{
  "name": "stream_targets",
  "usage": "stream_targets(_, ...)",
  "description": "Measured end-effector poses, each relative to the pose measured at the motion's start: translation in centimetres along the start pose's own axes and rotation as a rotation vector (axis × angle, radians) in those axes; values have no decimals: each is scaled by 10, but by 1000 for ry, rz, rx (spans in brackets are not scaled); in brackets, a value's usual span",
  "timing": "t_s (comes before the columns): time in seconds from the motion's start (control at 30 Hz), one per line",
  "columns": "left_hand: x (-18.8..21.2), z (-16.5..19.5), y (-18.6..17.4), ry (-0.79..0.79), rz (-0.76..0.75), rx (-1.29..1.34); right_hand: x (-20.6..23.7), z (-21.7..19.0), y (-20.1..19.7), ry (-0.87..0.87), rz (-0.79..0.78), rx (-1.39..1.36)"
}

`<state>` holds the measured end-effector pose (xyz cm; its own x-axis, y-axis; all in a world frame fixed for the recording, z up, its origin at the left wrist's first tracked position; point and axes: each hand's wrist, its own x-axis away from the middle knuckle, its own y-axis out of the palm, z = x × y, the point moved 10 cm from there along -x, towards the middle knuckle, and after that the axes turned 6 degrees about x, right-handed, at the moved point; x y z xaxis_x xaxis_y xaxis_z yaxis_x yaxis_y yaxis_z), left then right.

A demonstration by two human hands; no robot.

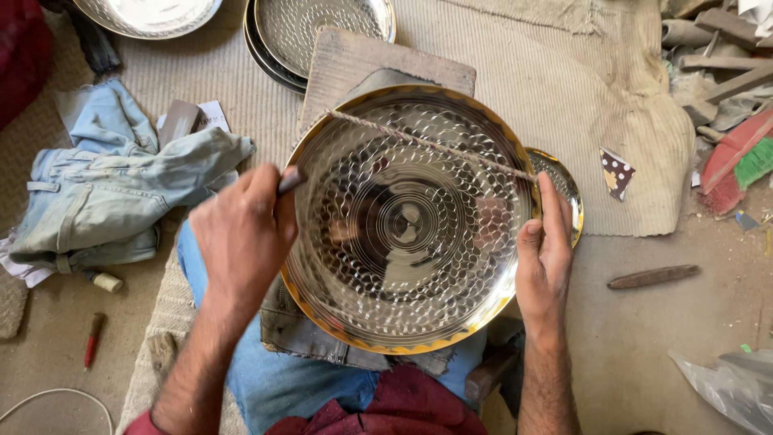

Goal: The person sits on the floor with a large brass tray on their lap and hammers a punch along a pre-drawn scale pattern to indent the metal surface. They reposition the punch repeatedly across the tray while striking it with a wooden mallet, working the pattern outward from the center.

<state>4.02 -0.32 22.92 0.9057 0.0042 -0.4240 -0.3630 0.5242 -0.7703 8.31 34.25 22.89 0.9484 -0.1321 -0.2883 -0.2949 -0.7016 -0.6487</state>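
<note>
A large round metal plate [403, 234] with a hammered dimple pattern and a gold-coloured rim rests on my lap over a dark cloth. My left hand [241, 234] is at its left rim, fingers closed on a small dark tool handle [291, 179]. My right hand [546, 250] grips the plate's right rim, thumb on the edge. A twisted string [427, 143] runs across the upper part of the plate from upper left to the right rim. A smaller plate [568, 193] peeks out behind the right rim.
More patterned metal plates [322, 32] are stacked at the top, another [145, 12] at top left. Crumpled denim [105, 193] lies left. A wooden stick [652, 276], a red-handled tool [94, 338], a wooden block [362, 60], a broom [737, 165] and a plastic bag [725, 387] lie around.
</note>
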Motion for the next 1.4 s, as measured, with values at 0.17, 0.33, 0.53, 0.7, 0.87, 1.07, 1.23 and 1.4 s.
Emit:
stream_targets(0.17,50,-2,-12,-186,22,60,1,0,-1,7,28,-24)
stream_targets(0.33,64,-9,-8,-220,37,81,3,7,4,3,52,-31)
stream_targets(0.53,60,-14,-12,-205,43,124,15,31,3,139,51,-163)
stream_targets(0.7,45,-32,-14,-165,60,71,24,30,-2,35,41,-167)
stream_targets(0.87,19,-31,-14,-65,72,66,22,13,-7,-43,61,-96)
stream_targets(1.07,0,-11,-6,-31,17,-10,2,0,3,-23,44,-48)
stream_targets(1.23,9,0,-12,-18,81,16,0,13,6,-62,83,51)
stream_targets(1.4,19,-1,-12,-68,85,23,-8,-4,-2,-107,174,-145)
